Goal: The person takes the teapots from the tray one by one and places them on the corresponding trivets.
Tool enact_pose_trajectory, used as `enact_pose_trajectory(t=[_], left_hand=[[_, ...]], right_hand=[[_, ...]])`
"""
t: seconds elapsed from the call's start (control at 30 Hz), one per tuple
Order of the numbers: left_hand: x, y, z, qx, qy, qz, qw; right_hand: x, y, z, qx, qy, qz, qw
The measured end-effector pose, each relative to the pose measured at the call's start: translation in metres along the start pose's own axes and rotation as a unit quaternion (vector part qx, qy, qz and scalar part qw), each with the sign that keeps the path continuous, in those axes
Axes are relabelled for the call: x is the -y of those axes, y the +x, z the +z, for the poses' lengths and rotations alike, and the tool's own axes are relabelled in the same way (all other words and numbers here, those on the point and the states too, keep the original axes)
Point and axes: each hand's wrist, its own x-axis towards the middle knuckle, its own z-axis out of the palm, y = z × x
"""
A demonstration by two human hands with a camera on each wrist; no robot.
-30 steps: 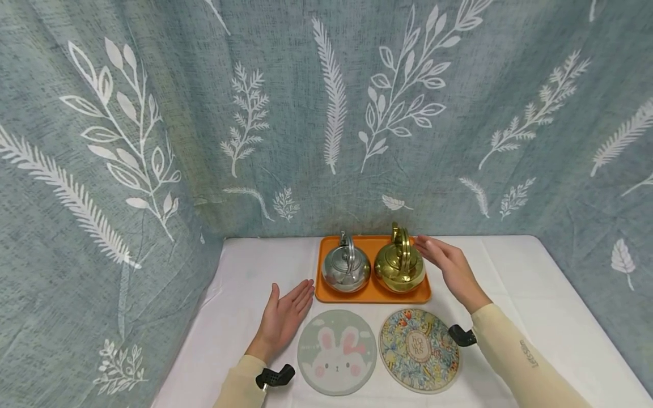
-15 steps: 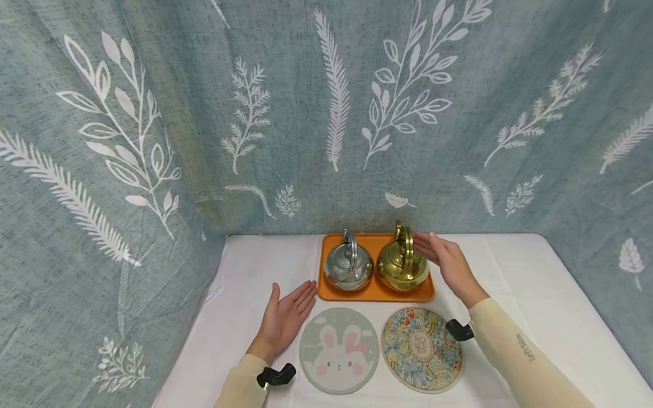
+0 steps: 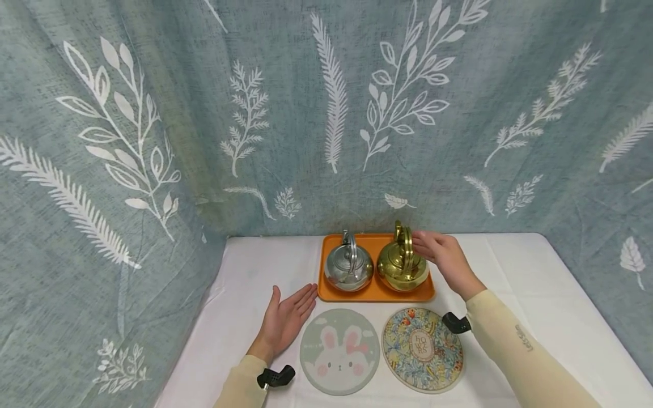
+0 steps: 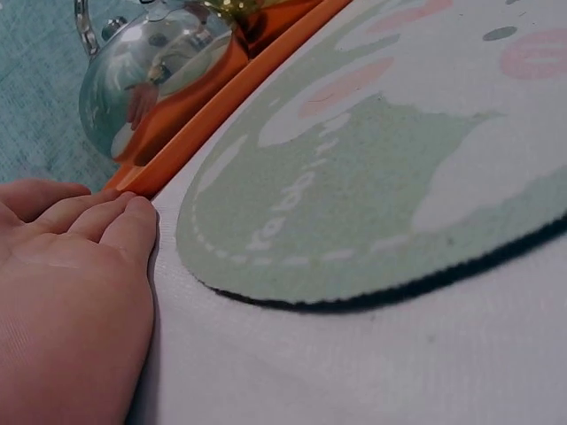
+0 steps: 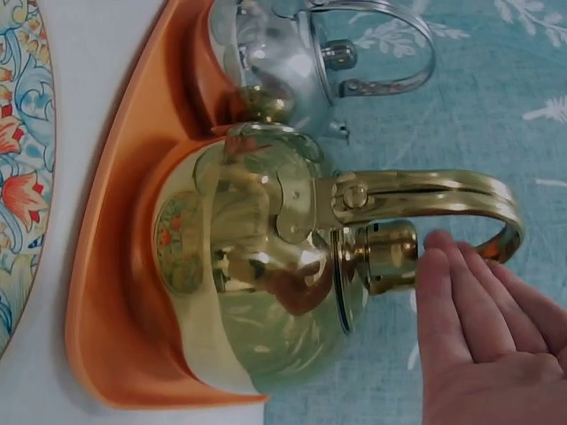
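On an orange tray [image 3: 374,296] stand a silver kettle [image 3: 348,274] at left and a gold kettle [image 3: 402,274] at right, both upright. My right hand [image 3: 442,255] is at the gold kettle's right side, its fingers [image 5: 461,301] straight. In the right wrist view the fingertips overlap the opening under the kettle's arched handle [image 5: 425,190], near the lid knob; I cannot tell if they touch. My left hand [image 3: 285,320] lies palm up on the white cloth, fingers straight, their tips at the tray's left front corner. It holds nothing.
In front of the tray lie two round mats: a green one with a rabbit face [image 3: 339,351] at left and a floral one [image 3: 423,350] at right. A blue-green leaf-patterned curtain [image 3: 296,113] rises behind the table and at both sides.
My right hand has moved slightly left, closer to the gold kettle's handle. The left hand has stayed beside the tray, and both kettles stand where they were.
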Motion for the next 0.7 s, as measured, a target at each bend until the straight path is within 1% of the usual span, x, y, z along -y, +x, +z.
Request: enact_pose_trajectory(t=[0.1, 0.3, 0.53, 0.63, 0.7], left_hand=[[0.001, -0.001, 0.0, -0.002, -0.001, -0.001, 1.0], [0.001, 0.001, 0.0, -0.003, 0.016, -0.007, 0.9998], [0.002, 0.0, 0.0, -0.014, 0.021, -0.008, 0.9996], [0.002, -0.001, 0.0, -0.022, 0.023, -0.005, 0.9995], [0.003, -0.001, 0.001, -0.02, 0.022, -0.006, 0.9995]], right_hand=[[0.0, 0.001, 0.002, 0.005, -0.013, 0.008, 1.0], [-0.004, 0.003, 0.005, 0.022, -0.001, 0.01, 1.0], [-0.007, 0.006, 0.012, 0.048, 0.075, 0.026, 0.996], [-0.007, 0.006, 0.014, 0.043, 0.099, 0.028, 0.994], [-0.008, 0.006, 0.014, 0.04, 0.11, 0.03, 0.993]])
